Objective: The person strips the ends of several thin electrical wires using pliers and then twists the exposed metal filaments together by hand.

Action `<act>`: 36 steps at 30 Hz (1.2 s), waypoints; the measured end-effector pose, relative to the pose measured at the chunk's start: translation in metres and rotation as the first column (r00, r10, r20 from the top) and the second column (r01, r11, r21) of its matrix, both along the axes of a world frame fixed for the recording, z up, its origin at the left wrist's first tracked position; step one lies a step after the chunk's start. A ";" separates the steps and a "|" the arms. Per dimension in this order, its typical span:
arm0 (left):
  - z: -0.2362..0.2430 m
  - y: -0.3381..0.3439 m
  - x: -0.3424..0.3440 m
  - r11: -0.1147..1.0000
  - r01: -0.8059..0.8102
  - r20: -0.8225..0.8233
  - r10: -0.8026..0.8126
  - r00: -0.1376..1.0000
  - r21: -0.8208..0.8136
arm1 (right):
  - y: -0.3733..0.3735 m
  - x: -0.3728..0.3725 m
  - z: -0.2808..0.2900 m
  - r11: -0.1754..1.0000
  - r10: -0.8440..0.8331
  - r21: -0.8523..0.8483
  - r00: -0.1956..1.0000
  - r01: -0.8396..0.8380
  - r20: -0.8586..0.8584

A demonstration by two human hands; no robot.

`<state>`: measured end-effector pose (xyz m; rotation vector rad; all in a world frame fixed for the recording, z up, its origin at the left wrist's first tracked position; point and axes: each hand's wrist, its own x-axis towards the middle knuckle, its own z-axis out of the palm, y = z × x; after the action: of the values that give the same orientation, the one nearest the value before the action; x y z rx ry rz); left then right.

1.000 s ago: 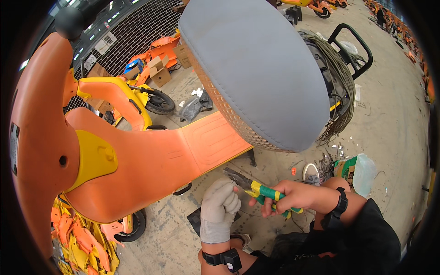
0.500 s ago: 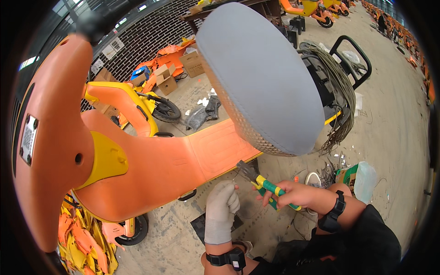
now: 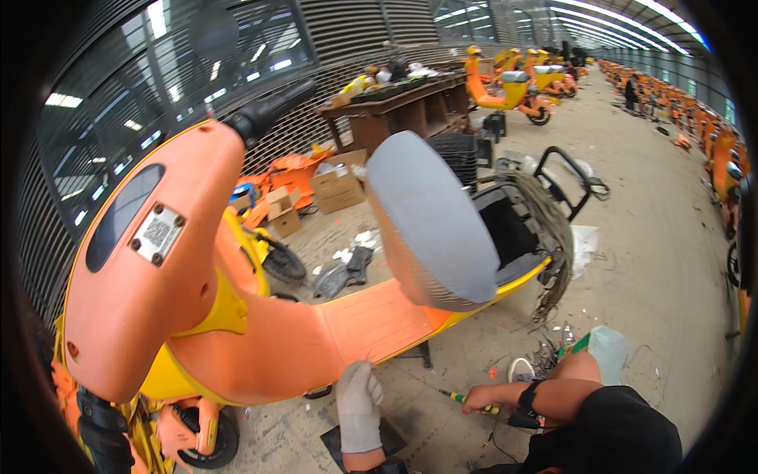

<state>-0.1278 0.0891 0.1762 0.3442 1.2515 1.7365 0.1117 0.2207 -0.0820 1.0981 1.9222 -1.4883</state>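
An orange and yellow scooter [image 3: 260, 340] stands before me, its grey seat [image 3: 430, 213] tipped up on its side. My left hand [image 3: 359, 403], in a pale work glove, is closed at the near edge of the footboard. A thin wire [image 3: 410, 376] runs from it toward the pliers; its end inside the glove is hidden. My bare right hand [image 3: 478, 400] is wrapped round pliers [image 3: 456, 396] with green and yellow handles, held low beside the scooter. Their jaws are blurred, so I cannot tell whether they grip the wire.
A bundle of long wires [image 3: 553, 237] hangs over the scooter's rear by a black rack [image 3: 570, 178]. Near my right knee lies a clear plastic bag [image 3: 608, 355]. Behind are cardboard boxes [image 3: 338, 188], a workbench [image 3: 399, 114] and more scooters [image 3: 513, 87].
My right hand has drawn the pliers right and down, away from the gloved left hand, which stays by the footboard edge. My view has tilted up, showing more of the hall.
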 end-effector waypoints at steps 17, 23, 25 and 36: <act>0.006 -0.020 0.000 0.998 0.056 -0.077 -0.056 0.995 -0.003 | -0.152 0.058 -0.262 0.846 -0.191 0.528 0.885 -0.070 0.425; 0.010 -0.020 0.000 0.998 0.063 -0.060 -0.064 0.996 -0.007 | -0.142 0.030 -0.230 0.896 0.171 0.327 0.913 -0.300 0.371; 0.013 -0.021 0.000 0.997 0.078 -0.023 -0.077 0.997 0.018 | -0.122 0.003 -0.199 0.859 0.311 0.343 0.920 -0.380 0.240; -0.022 -0.013 0.001 0.853 -0.104 -0.832 -0.460 0.310 -0.511 | -0.070 -0.103 0.212 0.727 0.685 0.396 0.562 -0.560 -0.464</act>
<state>-0.1269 0.0764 0.1540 1.2979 2.3138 0.8082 0.0086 0.1511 0.1296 -0.1122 2.5484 -1.2781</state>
